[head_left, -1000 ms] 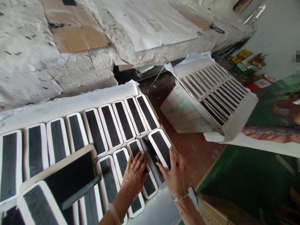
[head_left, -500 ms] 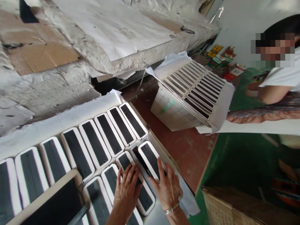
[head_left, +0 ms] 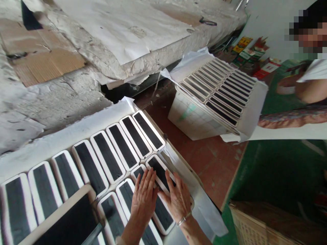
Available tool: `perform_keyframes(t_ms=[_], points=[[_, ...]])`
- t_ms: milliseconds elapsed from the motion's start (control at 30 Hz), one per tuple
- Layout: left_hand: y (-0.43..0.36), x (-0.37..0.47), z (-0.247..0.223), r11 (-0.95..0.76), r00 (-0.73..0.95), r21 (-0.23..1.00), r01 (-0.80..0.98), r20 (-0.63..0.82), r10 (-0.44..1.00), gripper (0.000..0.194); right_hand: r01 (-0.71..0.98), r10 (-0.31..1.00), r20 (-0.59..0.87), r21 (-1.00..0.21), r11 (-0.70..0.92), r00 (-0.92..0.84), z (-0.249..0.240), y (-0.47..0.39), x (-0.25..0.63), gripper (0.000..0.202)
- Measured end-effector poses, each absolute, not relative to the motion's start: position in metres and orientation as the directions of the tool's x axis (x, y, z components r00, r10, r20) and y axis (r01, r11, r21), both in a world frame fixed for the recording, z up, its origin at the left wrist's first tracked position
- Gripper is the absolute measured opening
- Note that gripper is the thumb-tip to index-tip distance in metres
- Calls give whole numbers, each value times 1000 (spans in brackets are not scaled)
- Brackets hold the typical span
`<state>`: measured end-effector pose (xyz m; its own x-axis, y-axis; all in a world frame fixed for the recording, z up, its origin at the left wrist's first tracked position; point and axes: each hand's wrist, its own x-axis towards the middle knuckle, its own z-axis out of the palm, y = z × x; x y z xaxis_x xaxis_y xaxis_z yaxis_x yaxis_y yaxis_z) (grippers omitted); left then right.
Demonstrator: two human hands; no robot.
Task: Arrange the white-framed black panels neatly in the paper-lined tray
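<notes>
My left hand (head_left: 144,197) lies with straight fingers across a long, round-cornered panel (head_left: 165,215) that has a white rim and a dark middle. My right hand (head_left: 178,197) rests on the end panel (head_left: 158,167) of the near row, thumb and fingers spread over its surface. That end panel sits flat beside the one under my left hand. The far row, with a panel (head_left: 149,131) at its right end, runs parallel on the same pale sheet. Both hands cover parts of the panels beneath them.
A larger dark piece with a beige rim (head_left: 68,217) lies over panels at lower left. Another paper-lined container (head_left: 196,122) carries two rows of similar panels. A plaster-crusted ledge (head_left: 84,80) spans the back. A person (head_left: 313,81) is at right; a cardboard box (head_left: 252,221) stands lower right.
The end panel has shifted left and now lies close against its neighbour, covering the dark gap. My right hand moved with it, and its fingers now spread further across the panel.
</notes>
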<state>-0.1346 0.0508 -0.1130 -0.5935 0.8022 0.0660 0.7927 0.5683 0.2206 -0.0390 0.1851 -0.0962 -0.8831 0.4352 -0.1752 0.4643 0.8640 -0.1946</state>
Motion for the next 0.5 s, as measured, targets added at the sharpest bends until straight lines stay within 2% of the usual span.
perform_keyframes(t_ms=[167,367,500], points=[[50,-138,-121,546,-565,187,817,72,822,53,492,448,-257,-145,858,-856,-96,176,-39,67],[48,-139,-121,541,-557,176,822,56,828,53,512,479,-255,-82,855,-840,-109,167,-28,56],[52,-135,-123,569,-580,166,805,24,814,54,459,433,-242,-61,886,-868,-119,173,-30,57]])
